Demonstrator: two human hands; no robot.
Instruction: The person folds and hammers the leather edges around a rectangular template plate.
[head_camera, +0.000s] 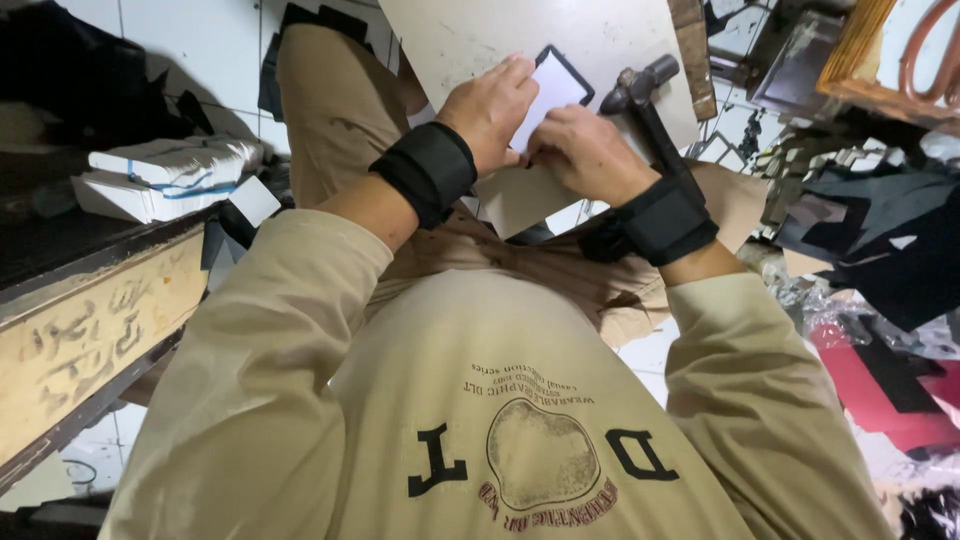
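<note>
White floor tiles and scattered scraps frame a seated worker whose left hand (490, 105) and right hand (585, 150) pinch with their fingers a small black-edged white card (553, 88), seemingly light, thin and bendable, best gripped by its edges, against a beige board (470, 40) on the lap.

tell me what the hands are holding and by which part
Both the left hand and right hand pinch a white card with a black border at its lower end, against a beige board.

Left hand (490, 105) and right hand (585, 150) close together, fingers curled downward, black bands on both wrists
</note>
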